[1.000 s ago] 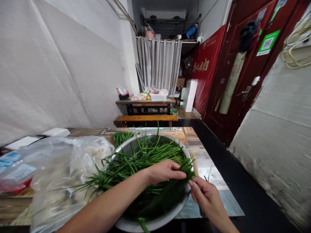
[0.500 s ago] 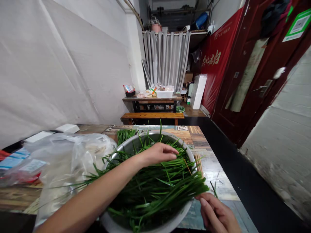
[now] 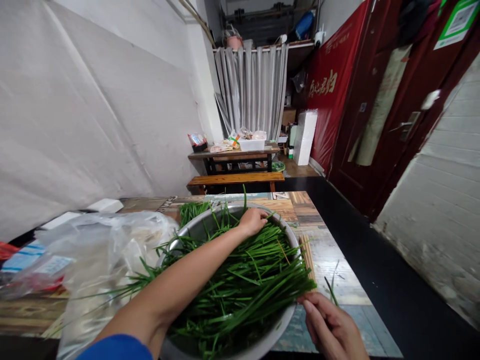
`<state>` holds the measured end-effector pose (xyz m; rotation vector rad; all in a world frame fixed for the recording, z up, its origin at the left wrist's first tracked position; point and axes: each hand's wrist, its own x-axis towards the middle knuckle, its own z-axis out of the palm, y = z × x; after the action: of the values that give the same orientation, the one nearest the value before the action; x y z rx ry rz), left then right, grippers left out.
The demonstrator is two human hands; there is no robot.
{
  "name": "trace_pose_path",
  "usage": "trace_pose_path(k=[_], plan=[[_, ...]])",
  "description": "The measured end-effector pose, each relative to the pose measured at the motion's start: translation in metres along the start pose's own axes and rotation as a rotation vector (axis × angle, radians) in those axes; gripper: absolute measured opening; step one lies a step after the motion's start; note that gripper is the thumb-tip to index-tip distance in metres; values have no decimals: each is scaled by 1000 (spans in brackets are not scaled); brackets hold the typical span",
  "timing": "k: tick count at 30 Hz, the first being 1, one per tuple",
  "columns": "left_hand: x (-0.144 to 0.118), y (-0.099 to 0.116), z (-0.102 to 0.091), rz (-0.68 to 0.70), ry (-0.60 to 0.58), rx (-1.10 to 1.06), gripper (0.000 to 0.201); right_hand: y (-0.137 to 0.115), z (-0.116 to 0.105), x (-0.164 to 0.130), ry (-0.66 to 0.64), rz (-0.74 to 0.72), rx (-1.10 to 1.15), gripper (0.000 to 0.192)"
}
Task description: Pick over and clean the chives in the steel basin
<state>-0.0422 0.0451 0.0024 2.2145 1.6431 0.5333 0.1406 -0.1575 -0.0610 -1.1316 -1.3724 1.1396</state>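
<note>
A wide metal bowl [image 3: 189, 231] heaped with long green chives [image 3: 247, 282] stands on the patterned wooden table [image 3: 339, 280] in front of me. My left hand [image 3: 254, 220] reaches across to the far side of the bowl, its fingers curled down into the chives there. At the near right rim is my right hand [image 3: 332, 327], with its fingertips pinched at the ends of a bundle of chives that points toward it. One loose chive leaf [image 3: 331, 290] sticks up just above that hand.
A crumpled clear plastic bag [image 3: 101, 250] lies left of the bowl, touching it. Thin wooden sticks [image 3: 308, 255] lie right of the bowl. The table's right edge drops to a dark floor [image 3: 360, 235]. Behind stand a bench [image 3: 236, 178] and a cluttered table [image 3: 234, 151].
My left hand has moved from the near right of the bowl to its far side. My right hand stayed at the near rim. The view tilted slightly.
</note>
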Motion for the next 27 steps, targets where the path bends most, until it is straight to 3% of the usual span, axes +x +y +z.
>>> trace_pose_path(k=[3, 6, 11, 27], plan=[[-15, 13, -12, -47, -40, -285, 19, -4, -2, 0, 13, 13, 2, 36], [-49, 27, -22, -127, -146, -655, 23, -7, -4, 4, -9, 46, -5, 36], [-95, 42, -26, -187, -140, -863, 29, -12, -1, 13, -29, -6, -76, 35], [-90, 41, -11, -210, -73, -1021, 25, -3, 0, 18, -49, -10, -91, 33]])
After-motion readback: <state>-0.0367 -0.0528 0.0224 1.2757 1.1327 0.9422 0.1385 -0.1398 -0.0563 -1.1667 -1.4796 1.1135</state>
